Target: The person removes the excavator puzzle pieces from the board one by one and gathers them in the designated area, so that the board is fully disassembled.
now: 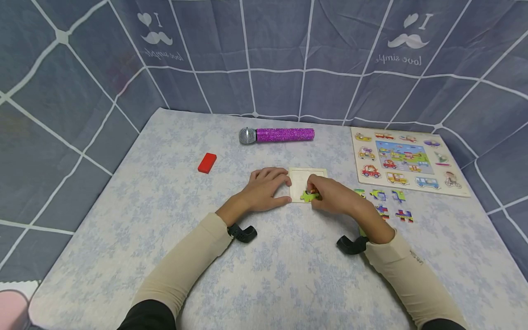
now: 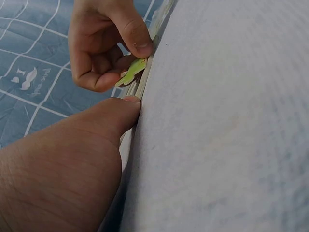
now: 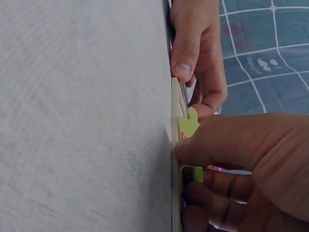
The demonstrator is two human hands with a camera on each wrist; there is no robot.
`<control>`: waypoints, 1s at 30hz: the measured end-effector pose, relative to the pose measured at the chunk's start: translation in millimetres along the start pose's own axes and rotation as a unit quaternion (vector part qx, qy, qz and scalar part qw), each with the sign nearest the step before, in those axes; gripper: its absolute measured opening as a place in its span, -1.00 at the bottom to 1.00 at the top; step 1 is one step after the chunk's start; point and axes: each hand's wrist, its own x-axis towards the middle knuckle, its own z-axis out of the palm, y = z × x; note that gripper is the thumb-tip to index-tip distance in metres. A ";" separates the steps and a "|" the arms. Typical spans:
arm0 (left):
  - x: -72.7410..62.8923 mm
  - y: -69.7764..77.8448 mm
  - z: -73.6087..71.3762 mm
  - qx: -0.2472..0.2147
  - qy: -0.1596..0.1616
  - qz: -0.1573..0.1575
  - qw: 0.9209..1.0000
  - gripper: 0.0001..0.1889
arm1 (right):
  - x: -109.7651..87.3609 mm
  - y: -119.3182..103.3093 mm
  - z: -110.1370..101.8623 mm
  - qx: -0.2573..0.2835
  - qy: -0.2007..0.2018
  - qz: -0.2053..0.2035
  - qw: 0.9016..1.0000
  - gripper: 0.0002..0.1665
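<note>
A small square wooden puzzle tray (image 1: pixel 298 178) lies on the table between the hands. My left hand (image 1: pixel 267 189) holds its left side, thumb at the near corner and fingers farther up the edge. Over the tray's near right part, my right hand (image 1: pixel 333 195) pinches a bright green puzzle piece (image 1: pixel 307 197). In the left wrist view this green piece (image 2: pixel 133 72) sits tilted between thumb and fingers, just above the tray rim. The right wrist view shows the piece's knobbed end (image 3: pixel 189 123) beside the thumb; the fingers hide the rest.
Several loose puzzle pieces (image 1: pixel 404 216) lie right of the right hand, partly hidden by its wrist. Behind them is a large vehicle picture board (image 1: pixel 363 158). A purple glitter microphone (image 1: pixel 284 134) lies beyond the tray, and a red block (image 1: pixel 207 163) lies to the left.
</note>
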 end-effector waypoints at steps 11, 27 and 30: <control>2.1 1.4 2.0 -0.002 -0.006 0.001 1.000 -0.56 | -5.1 1.3 -1.8 -0.011 0.000 -0.017 1.000 -0.69; 4.8 0.9 3.7 -0.005 -0.013 0.001 1.000 -0.55 | -80.5 0.5 -67.4 -0.109 0.100 -0.029 0.989 -0.62; 3.6 -1.9 2.6 0.002 -0.011 -0.004 1.000 -0.56 | -100.1 14.5 -66.1 -0.102 0.115 -0.014 0.988 -0.60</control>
